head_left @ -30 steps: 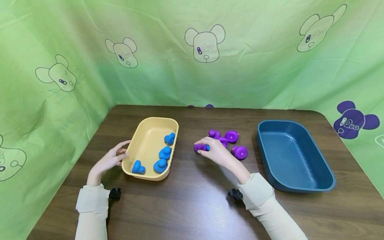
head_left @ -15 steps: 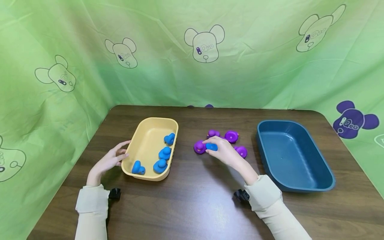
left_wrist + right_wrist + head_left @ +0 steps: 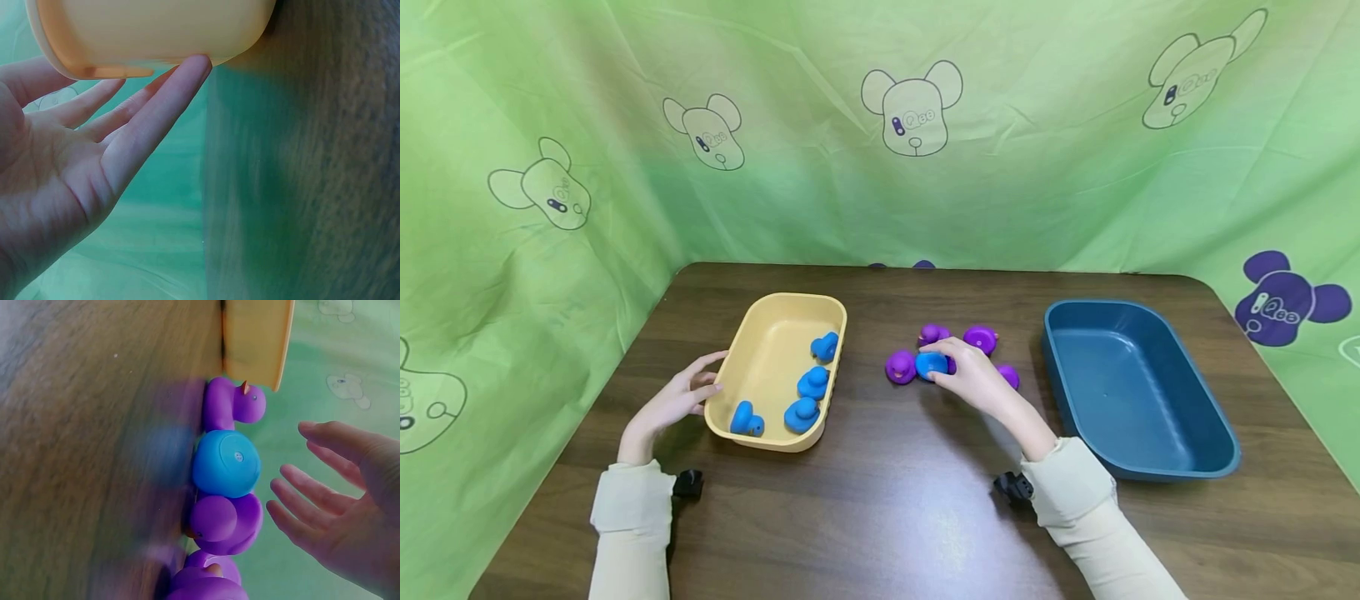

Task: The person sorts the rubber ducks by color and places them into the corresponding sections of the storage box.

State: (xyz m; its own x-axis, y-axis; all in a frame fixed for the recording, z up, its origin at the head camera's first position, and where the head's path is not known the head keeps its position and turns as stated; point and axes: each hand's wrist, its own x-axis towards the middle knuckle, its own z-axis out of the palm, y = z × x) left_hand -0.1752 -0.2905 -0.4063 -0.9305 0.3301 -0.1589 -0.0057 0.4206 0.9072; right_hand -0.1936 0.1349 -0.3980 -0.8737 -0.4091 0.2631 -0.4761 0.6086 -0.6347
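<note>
An empty right hand (image 3: 976,379) hangs beside a blue duck (image 3: 226,464) right of the yellow tray (image 3: 767,346) — a bump could scatter adjoining purple ducks (image 3: 900,367); the left hand (image 3: 672,402) touches the tray, ungripping.

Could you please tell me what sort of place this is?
Probably a staged recording corner: a green cloth printed with cartoon heads hangs behind and beside the wooden table, and a small black device, perhaps a camera, sits at each wrist. The wider room is not visible.
</note>
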